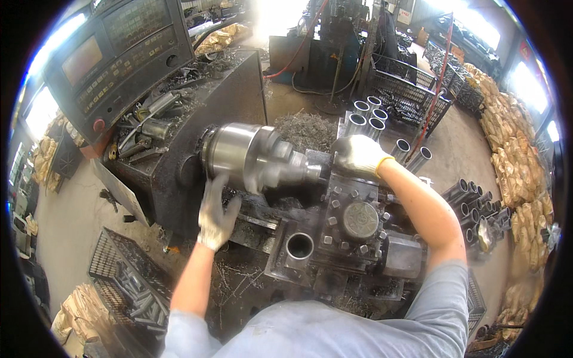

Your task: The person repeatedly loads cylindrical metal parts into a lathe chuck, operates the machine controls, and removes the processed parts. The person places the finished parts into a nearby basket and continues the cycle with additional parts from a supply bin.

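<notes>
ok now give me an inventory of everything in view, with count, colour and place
Control panel: one, dark grey, upper left
Red button: one, red, panel's lower edge
Chuck: one, silver, left of centre
Tool post: one, dark, right of centre
Upright tubes: about seven, grey, beyond the right hand
Stacked tubes: many, dark grey, right
Shavings heap: one, grey-brown, behind the chuck
Mesh crates: at least two, black, lower left and upper right
Sacks: many, tan, mostly far right
Sleeves: two, grey, lower edge
Hands: two, white-gloved; left hand at the chuck's lower edge, contact unclear; right by the tool post
</notes>
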